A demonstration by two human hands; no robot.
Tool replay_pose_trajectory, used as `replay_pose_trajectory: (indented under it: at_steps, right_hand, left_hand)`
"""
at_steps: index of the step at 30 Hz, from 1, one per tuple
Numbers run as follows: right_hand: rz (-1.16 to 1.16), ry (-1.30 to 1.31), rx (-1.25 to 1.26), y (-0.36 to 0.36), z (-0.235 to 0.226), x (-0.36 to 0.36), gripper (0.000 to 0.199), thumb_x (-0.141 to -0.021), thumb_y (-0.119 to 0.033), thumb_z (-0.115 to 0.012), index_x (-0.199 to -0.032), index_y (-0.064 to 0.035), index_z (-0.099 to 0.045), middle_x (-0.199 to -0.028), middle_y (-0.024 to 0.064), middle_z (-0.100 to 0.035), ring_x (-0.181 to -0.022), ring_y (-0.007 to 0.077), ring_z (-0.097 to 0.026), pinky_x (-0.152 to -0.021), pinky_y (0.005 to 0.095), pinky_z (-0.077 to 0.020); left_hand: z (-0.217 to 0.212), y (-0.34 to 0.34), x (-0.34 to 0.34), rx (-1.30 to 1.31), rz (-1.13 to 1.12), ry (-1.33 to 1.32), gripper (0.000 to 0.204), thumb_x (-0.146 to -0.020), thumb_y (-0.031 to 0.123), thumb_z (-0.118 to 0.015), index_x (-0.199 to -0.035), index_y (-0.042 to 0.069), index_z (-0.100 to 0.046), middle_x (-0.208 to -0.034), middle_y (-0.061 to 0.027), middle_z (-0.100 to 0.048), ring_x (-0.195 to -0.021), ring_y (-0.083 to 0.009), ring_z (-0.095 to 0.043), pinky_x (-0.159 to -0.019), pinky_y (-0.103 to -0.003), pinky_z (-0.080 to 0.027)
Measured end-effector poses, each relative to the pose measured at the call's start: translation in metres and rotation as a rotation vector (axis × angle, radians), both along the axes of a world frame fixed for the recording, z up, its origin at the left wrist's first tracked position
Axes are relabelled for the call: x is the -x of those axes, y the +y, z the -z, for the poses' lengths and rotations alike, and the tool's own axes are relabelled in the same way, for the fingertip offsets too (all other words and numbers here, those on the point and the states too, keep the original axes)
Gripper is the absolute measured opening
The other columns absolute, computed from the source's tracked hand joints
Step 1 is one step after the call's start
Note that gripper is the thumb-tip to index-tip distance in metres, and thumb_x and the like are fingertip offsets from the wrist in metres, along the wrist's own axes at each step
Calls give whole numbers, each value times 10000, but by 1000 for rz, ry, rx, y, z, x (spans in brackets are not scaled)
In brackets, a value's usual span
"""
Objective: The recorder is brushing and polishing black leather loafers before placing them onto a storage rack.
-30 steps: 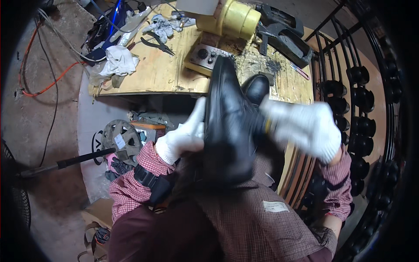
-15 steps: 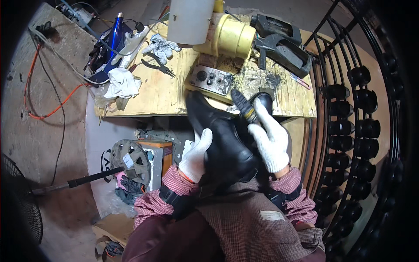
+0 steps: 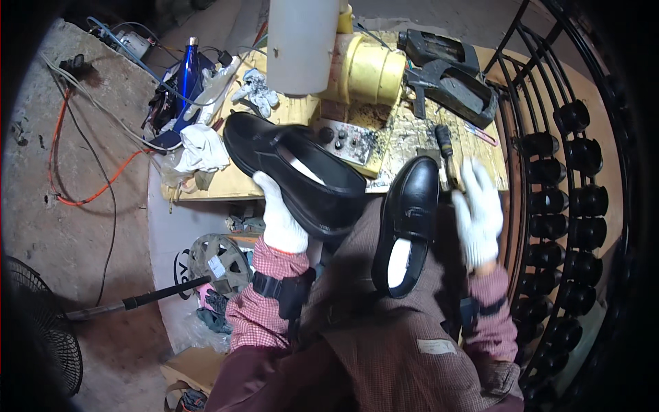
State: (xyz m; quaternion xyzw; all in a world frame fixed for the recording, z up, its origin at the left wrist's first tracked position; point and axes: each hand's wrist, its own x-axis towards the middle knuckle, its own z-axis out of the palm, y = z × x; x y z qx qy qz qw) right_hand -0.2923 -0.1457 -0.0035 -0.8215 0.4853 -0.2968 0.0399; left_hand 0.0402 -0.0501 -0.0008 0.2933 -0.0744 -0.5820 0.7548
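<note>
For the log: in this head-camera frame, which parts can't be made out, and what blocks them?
- Left hand, head view: its palm and fingertips are hidden behind the held black shoe.
- Right hand: motion-blurred, finger pose unclear.
- Second shoe on the lap: sole faces away.
- White cylinder: top cut off by the frame edge.

Wooden workbench (image 3: 405, 147) carrying yellow motor housing (image 3: 367, 69) at far edge, dark machine (image 3: 449, 75) sitting at far right corner, white rag (image 3: 200, 150) lying at left edge, screwdriver (image 3: 444, 145) resting near right edge.
</note>
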Motion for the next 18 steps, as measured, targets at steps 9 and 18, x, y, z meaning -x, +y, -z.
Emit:
replay_pose_trajectory:
  at_steps: [9,18]
  right_hand:
    - [-555,218,-413,132,-28,17,557,-820,-217,-795,-1359,-150,-672,-1370,121,-655,-790,229,-719,-676,363,-569]
    - [-609,491,-531,107,-9,-9,546,-759,-491,-834,-1153,-120,-759,-1275,73,-670,-941,273,-702,-817,417,-553]
  left_hand:
    - [-2,-55,-53,71,-233,-116,713,-1066,642,-430,-1559,127,-423,-1478,-137,-545,-1328,-313,-552,-1162,-463,-437]
    - [28,-28,-45,141,-74,-597,582,-1081,494,-488,-1458,51,-489,-1337,-198,-603,-1228,-374,-601,-1129,-537,-470]
